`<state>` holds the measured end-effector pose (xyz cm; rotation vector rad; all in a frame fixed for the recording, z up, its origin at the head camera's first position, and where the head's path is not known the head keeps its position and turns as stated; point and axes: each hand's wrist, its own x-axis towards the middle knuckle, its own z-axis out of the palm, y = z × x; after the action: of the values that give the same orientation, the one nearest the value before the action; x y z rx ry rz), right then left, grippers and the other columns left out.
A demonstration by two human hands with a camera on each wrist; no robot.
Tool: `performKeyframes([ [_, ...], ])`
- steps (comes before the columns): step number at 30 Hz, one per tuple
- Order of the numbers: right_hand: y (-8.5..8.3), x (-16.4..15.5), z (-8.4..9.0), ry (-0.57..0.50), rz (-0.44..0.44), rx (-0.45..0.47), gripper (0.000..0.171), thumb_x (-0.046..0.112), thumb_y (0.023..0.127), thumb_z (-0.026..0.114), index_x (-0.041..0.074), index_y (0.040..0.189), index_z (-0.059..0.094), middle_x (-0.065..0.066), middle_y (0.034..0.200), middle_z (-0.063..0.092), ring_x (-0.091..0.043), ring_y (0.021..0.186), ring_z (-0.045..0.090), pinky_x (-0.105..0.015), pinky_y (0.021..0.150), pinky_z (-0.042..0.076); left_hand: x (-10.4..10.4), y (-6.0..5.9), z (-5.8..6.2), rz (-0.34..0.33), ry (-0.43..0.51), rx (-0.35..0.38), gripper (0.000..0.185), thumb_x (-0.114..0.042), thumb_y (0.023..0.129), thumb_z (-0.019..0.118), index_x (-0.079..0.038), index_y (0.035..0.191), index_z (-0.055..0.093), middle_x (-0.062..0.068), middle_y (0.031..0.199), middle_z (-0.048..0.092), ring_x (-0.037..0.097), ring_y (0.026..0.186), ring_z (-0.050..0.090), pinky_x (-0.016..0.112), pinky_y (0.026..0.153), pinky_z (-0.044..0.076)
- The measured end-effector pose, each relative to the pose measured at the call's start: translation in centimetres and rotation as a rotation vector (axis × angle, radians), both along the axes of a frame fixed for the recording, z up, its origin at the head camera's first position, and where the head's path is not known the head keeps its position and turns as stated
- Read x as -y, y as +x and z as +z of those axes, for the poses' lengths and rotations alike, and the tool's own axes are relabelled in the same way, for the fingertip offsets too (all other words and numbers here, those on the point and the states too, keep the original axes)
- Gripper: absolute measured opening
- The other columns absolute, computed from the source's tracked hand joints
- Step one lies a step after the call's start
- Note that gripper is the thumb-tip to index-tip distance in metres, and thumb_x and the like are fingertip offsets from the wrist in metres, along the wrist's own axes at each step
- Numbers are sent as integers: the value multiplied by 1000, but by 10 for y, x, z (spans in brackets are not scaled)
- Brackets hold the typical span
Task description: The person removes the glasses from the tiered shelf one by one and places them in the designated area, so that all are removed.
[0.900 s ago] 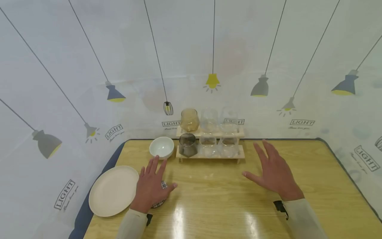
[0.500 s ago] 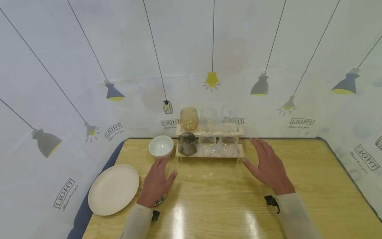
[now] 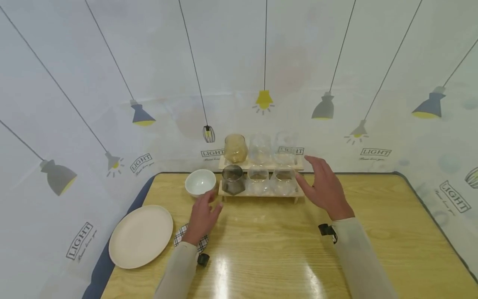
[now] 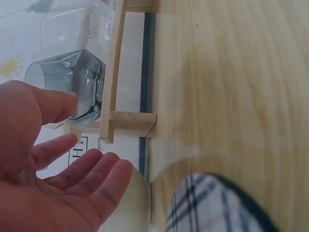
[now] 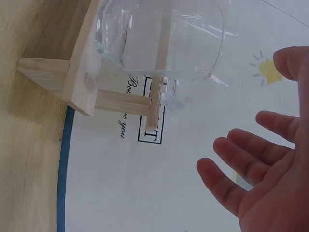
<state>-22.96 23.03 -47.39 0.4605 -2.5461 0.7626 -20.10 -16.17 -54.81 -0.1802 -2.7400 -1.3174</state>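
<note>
A two-tier wooden rack (image 3: 261,194) stands at the back of the table with clear glasses, an amber glass (image 3: 235,148) on its upper tier and a smoky grey glass (image 3: 233,180) on the lower. My left hand (image 3: 202,216), fingers loosely bent and holding nothing, is near the rack's left end; in the left wrist view its thumb overlaps the grey glass (image 4: 79,84). My right hand (image 3: 325,189) is beside the rack's right end, thumb and fingers spread. In the right wrist view a clear glass (image 5: 159,38) sits close ahead of its fingers (image 5: 219,186), apart from them.
Left of the rack is a white bowl (image 3: 201,182), just beyond the left fingertips. A large cream plate (image 3: 141,236) lies at the table's left edge. A checked cloth-like item (image 3: 181,234) is partly hidden under the left forearm. A printed wall (image 3: 239,62) rises behind.
Both hands have moved forward toward the rack, and the right hand has also shifted left. The left fingers have gone from spread to loosely bent. The dishes and glasses stay put.
</note>
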Motion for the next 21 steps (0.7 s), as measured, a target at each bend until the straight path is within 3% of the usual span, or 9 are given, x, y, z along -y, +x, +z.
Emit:
performKeyframes([
  [5, -21, 5, 7, -22, 28, 110, 71, 44, 106, 60, 2, 159, 40, -27, 153, 48, -46, 132, 54, -67, 100, 49, -3, -10, 2, -9, 108, 53, 51, -20, 104, 68, -7, 151, 53, 19, 146, 60, 37, 134, 62, 50, 106, 57],
  [10, -47, 6, 5, -133, 33, 214, 76, 50, 107, 57, 4, 163, 33, -25, 156, 47, -44, 139, 50, -65, 107, 48, -3, -24, -4, 16, 162, 59, 46, -22, 104, 69, -9, 147, 58, 14, 143, 66, 32, 127, 67, 49, 107, 55],
  [14, -66, 4, 2, -225, 43, 268, 79, 52, 105, 58, 6, 164, 32, -22, 158, 47, -41, 143, 48, -62, 112, 47, -6, -34, -13, 36, 176, 86, 43, -22, 104, 69, -11, 145, 62, 14, 139, 69, 30, 121, 70, 45, 101, 59],
  [21, -86, 10, 0, -329, 53, 372, 90, 61, 100, 61, 10, 166, 28, -20, 161, 45, -38, 145, 47, -59, 116, 45, -14, -41, -22, 72, 244, 138, 42, -22, 104, 68, -14, 144, 63, 18, 136, 70, 31, 116, 73, 39, 89, 64],
])
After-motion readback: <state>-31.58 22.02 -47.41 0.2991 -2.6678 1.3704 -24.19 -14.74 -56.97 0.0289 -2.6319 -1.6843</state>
